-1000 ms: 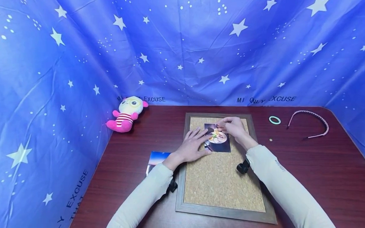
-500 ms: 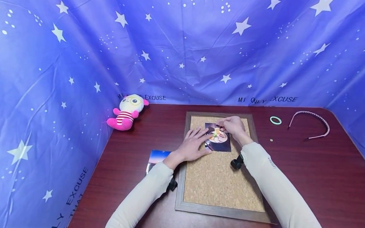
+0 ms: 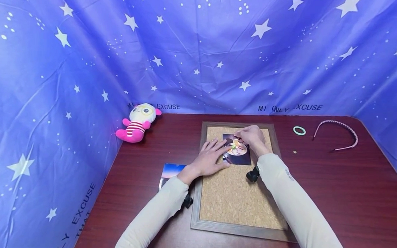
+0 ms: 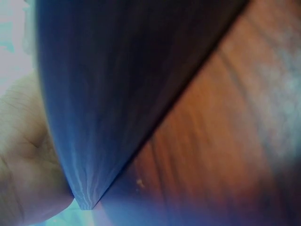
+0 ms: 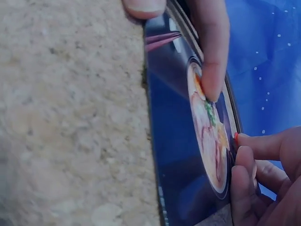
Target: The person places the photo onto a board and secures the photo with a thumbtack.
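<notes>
A photo of a bowl of food (image 3: 237,159) lies on the upper part of a wood-framed cork board (image 3: 240,199). My left hand (image 3: 208,161) rests with spread fingers over the board's left side, index finger on the photo; the right wrist view shows two of its fingertips pressing the print. At the photo's top edge, my right hand (image 3: 252,135) pinches a small red push pin (image 5: 236,137) with curled fingers. The pin's point is hidden. Filling much of the left wrist view is the dark underside of the frame (image 4: 117,84), beside part of the left hand (image 4: 26,150).
Partly under the left forearm lies another photo (image 3: 171,169) with a blue sky. A pink panda plush (image 3: 137,124) sits at the back left. To the right are a pale green ring (image 3: 299,130), a headband (image 3: 344,125) and a tiny yellowish disc (image 3: 294,152).
My right wrist and forearm have swung left, and the right hand has shifted slightly left along the photo's top edge. The left hand and the board stay put.
</notes>
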`<control>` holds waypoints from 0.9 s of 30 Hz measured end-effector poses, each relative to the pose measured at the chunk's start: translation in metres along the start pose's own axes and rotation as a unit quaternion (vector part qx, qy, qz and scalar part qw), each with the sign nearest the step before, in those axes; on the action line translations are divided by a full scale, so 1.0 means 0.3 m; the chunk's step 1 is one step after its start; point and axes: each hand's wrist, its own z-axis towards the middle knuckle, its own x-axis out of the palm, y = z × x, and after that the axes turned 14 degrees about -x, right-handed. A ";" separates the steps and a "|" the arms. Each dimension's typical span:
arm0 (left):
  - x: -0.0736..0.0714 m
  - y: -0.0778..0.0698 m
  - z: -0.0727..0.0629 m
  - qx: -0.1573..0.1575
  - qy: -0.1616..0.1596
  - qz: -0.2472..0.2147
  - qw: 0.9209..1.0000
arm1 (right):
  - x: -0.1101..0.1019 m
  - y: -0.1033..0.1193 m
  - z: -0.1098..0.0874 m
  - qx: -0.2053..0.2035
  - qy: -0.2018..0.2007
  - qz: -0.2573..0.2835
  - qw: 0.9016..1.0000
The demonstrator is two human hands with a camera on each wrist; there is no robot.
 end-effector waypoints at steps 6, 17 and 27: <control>0.005 0.002 0.003 0.002 -0.006 0.005 1.000 | 0.004 0.001 -0.006 0.003 -0.009 -0.062 0.998; 0.004 0.003 0.002 0.003 -0.007 0.006 1.000 | 0.011 -0.006 -0.004 0.008 -0.022 -0.076 0.997; 0.002 -0.008 -0.001 0.004 -0.003 0.012 1.000 | 0.012 -0.012 0.003 0.009 -0.025 -0.078 0.997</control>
